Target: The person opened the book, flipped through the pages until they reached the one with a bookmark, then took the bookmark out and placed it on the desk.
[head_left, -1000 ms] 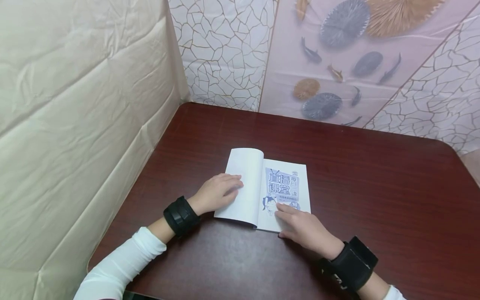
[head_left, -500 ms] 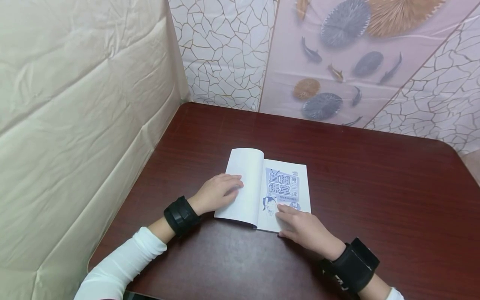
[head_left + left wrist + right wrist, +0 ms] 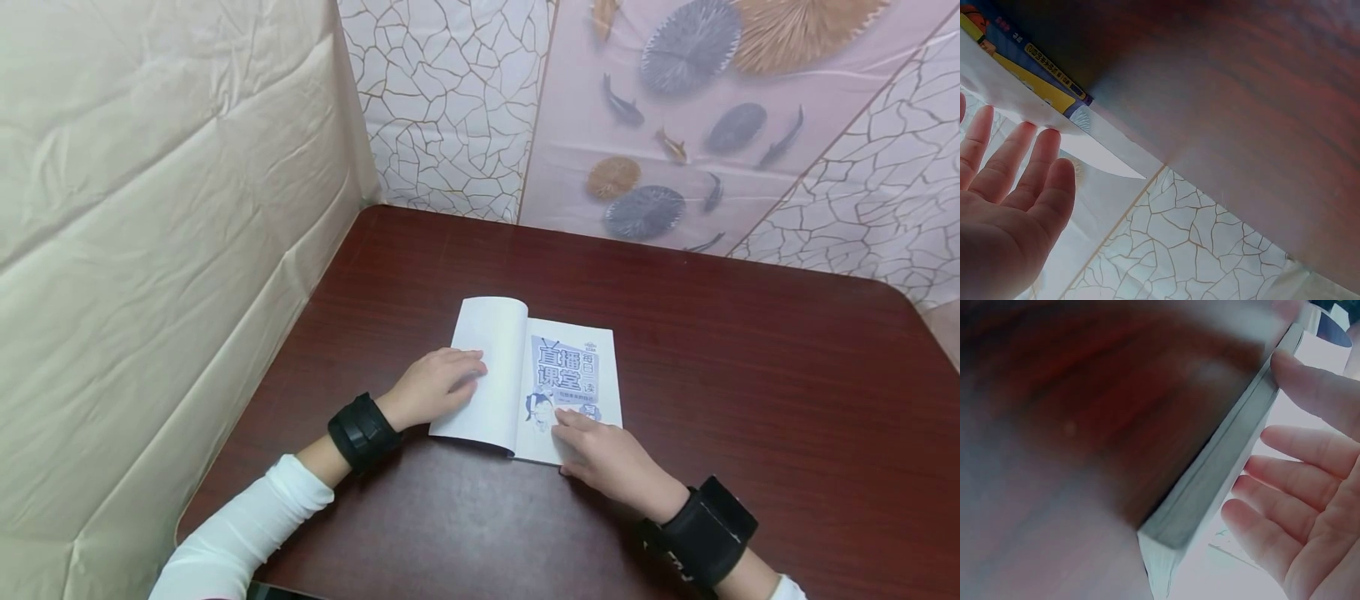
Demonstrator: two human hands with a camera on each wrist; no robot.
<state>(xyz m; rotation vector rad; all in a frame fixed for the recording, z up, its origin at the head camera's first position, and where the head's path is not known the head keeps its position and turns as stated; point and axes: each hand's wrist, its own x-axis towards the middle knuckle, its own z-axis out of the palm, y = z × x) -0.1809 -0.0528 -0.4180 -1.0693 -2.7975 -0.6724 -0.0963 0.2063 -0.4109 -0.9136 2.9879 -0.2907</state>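
Observation:
An open paperback book (image 3: 501, 367) lies on the table, its left leaf blank and curved up near the spine. Blue Chinese characters and a cartoon figure are printed on its right page (image 3: 570, 371). My left hand (image 3: 435, 385) rests with loosely extended fingers on the outer part of the left leaf. In the left wrist view, the blue and yellow underside of the cover (image 3: 1035, 65) shows beneath that leaf. My right hand (image 3: 611, 458) lies on the lower right page with fingers spread. Its thumb (image 3: 1300, 381) touches the bottom edge of the thick page block (image 3: 1222, 469).
The dark red-brown wooden table (image 3: 750, 375) extends around the book. Cream cloth (image 3: 187, 250) hangs along the left side, and a patterned sheet (image 3: 450, 108) hangs behind the far edge. A dark flat object (image 3: 277, 592) shows at the near edge, bottom left.

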